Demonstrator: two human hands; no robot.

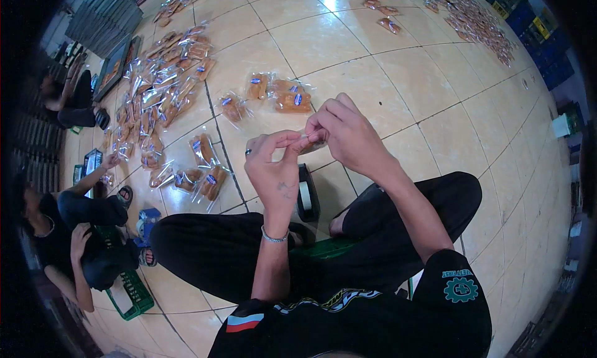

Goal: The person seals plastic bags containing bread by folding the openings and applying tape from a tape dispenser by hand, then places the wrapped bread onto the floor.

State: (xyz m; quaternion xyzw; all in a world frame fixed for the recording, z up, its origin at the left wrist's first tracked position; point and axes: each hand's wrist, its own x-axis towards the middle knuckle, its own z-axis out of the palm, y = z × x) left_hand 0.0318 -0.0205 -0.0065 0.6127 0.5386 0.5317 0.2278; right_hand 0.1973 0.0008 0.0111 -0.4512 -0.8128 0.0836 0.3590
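Both hands meet in front of me, above the tiled floor. My left hand point(277, 165), with a ring and a bracelet, pinches thumb and forefinger on a clear wrapper point(305, 136). My right hand point(345, 134) is closed at the same spot, its fingertips touching those of the left. Part of a wrapped bread point(314, 147) shows just below the fingertips, mostly hidden by the hands. Beneath, between my knees, stands a black tape dispenser point(306, 196) with a pale roll. Beyond my hands lie several bagged breads point(292, 101) with blue labels.
A large heap of bagged breads point(158, 87) covers the floor at left. Two people point(93, 234) point(78, 103) sit beyond it, near a green crate point(132, 301) and stacked trays point(102, 16). More breads point(476, 25) lie at upper right, beside blue crates point(550, 53).
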